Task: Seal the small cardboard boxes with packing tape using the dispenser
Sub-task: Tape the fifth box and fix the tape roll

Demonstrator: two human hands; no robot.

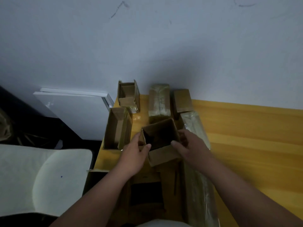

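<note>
An open small cardboard box [161, 155] is held above the yellow table [246, 136], its dark mouth facing me. My left hand [133, 156] grips its left side, thumb at the rim and fingers round a side flap. My right hand [188, 145] grips the right side, thumb on the front rim. Two more open boxes stand to the left, one near [117, 128] and one far [128, 95]. Taped boxes lie behind, one [159, 100] glossy with tape and another [182, 100] plain brown. No tape dispenser is visible.
A long tape-wrapped box [195, 126] lies right of the held box, and another long wrapped box [201, 197] lies near me. More cardboard pieces [146, 192] lie under my arms. A pale chair seat [49, 177] is at left, a white panel [75, 112] leans on the wall.
</note>
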